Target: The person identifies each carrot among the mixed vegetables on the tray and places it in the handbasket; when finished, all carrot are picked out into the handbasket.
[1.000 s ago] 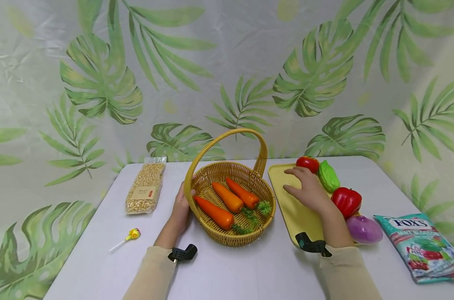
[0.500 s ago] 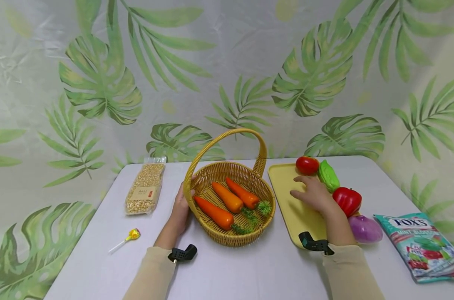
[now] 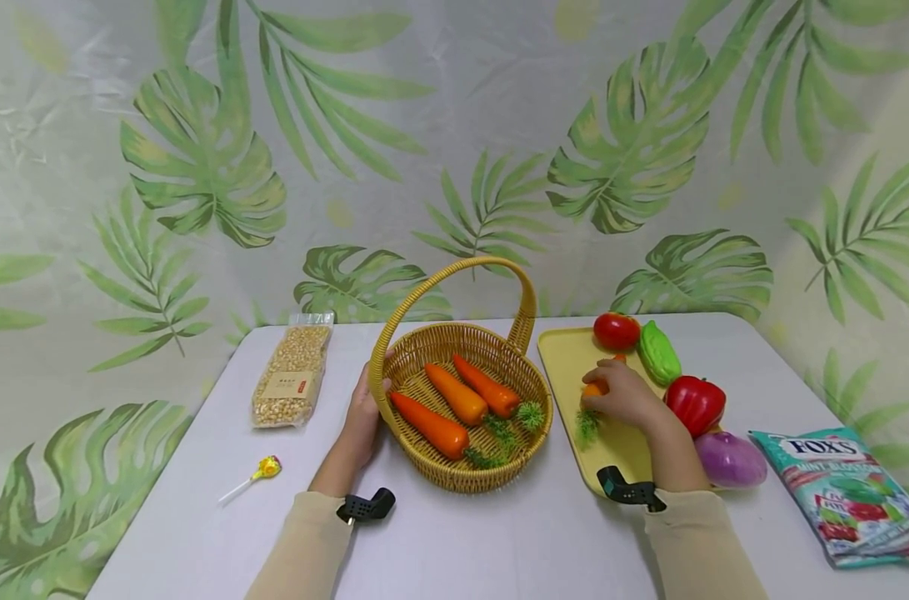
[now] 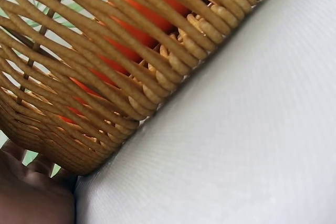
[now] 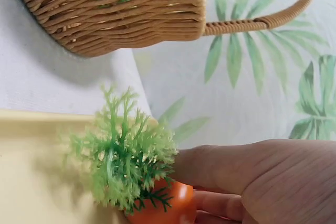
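In the head view my right hand (image 3: 625,395) pinches an orange toy carrot (image 3: 593,390) over the yellow tray (image 3: 568,358). The carrot's green top (image 5: 123,156) hangs toward the camera in the right wrist view, with the thumb along one side of the root. Part of the root is hidden under the hand. My left hand (image 3: 362,421) holds the left side of the wicker basket (image 3: 457,477), its fingertips at the rim by the handle. Three carrots (image 3: 456,395) lie in the basket, and their orange shows through the weave in the left wrist view.
Along the tray's right side are a tomato (image 3: 616,331), a green bumpy vegetable (image 3: 659,353), a red pepper (image 3: 695,405) and a purple onion (image 3: 730,459). A candy bag (image 3: 844,492) lies far right. A kernel bag (image 3: 292,375) and a lollipop (image 3: 268,467) lie left.
My right hand has come down and toward me, away from the tomato, and its fingers have closed on a carrot that now shows. The left hand and basket stay put.
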{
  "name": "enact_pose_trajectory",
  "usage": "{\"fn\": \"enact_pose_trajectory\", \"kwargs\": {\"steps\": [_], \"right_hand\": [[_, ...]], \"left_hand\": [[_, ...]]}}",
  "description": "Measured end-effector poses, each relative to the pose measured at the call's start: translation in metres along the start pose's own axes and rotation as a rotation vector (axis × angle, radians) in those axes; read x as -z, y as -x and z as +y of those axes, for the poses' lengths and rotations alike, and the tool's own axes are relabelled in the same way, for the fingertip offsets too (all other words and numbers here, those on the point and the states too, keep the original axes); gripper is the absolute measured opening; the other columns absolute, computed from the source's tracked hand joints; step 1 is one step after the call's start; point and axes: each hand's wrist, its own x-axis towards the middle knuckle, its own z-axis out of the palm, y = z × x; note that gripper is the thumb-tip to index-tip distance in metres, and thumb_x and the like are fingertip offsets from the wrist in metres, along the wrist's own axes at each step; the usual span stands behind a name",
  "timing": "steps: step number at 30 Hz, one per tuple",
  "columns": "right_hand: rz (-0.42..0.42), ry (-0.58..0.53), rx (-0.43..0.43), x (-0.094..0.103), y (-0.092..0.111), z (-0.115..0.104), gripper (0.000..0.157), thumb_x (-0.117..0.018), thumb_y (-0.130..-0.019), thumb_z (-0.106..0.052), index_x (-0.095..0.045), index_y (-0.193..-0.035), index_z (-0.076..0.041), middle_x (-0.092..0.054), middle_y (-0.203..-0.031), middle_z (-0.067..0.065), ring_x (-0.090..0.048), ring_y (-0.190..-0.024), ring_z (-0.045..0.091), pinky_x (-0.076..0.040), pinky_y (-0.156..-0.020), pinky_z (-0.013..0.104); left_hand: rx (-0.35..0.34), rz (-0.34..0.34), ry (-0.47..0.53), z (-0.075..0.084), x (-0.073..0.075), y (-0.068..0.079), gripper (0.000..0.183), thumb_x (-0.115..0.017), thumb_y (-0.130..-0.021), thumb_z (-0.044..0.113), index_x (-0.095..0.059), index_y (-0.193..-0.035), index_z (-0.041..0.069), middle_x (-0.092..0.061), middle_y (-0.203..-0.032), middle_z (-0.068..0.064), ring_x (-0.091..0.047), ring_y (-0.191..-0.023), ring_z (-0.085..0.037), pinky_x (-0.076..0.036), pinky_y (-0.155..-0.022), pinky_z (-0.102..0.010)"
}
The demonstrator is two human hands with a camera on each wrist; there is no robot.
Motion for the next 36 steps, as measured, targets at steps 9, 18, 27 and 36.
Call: {"fn": "enact_pose_trajectory", "kwargs": {"steps": [9, 18, 27, 36], "right_hand": [[0.037, -0.006, -0.01, -0.004, 0.0, 0.001, 0.029, -0.07, -0.085, -0.016, -0.07, -0.105, 0.005, -0.055, -0.124, 0.036, -0.053, -0.11, 0.047, -0.045, -0.096, 0.055], [-0.001, 0.008, -0.093, -0.002, 0.001, -0.005, 0.029, -0.069, -0.087, -0.017, -0.069, -0.108, 0.003, -0.053, -0.12, 0.033, -0.054, -0.097, 0.037, -0.048, -0.087, 0.048], [0.013, 0.013, -0.068, -0.01, -0.002, -0.003, 0.032, -0.076, -0.083, -0.022, -0.07, -0.105, 0.0, -0.033, -0.139, 0.045, -0.047, -0.12, 0.058, -0.044, -0.1, 0.06], [0.073, -0.049, -0.065, -0.009, -0.004, -0.007, 0.029, -0.07, -0.086, -0.019, -0.067, -0.107, 0.001, -0.043, -0.133, 0.04, -0.046, -0.119, 0.053, -0.043, -0.1, 0.06]], "left_hand": [[-0.003, -0.01, -0.027, 0.0, 0.0, 0.002, 0.05, -0.037, -0.103, 0.019, -0.034, -0.152, 0.022, -0.031, -0.16, -0.004, -0.027, -0.149, -0.027, -0.015, -0.123, -0.054], [-0.001, -0.004, -0.012, -0.001, 0.001, 0.001, 0.049, -0.038, -0.102, 0.02, -0.036, -0.151, 0.023, -0.033, -0.159, -0.002, -0.028, -0.149, -0.026, -0.016, -0.123, -0.053], [0.005, 0.0, -0.012, 0.0, 0.0, 0.001, 0.049, -0.039, -0.102, 0.019, -0.036, -0.15, 0.024, -0.033, -0.159, -0.002, -0.03, -0.148, -0.026, -0.017, -0.122, -0.052], [0.005, -0.007, -0.008, 0.001, 0.0, 0.001, 0.049, -0.039, -0.102, 0.02, -0.036, -0.151, 0.025, -0.034, -0.158, -0.001, -0.03, -0.148, -0.026, -0.018, -0.122, -0.052]]}}
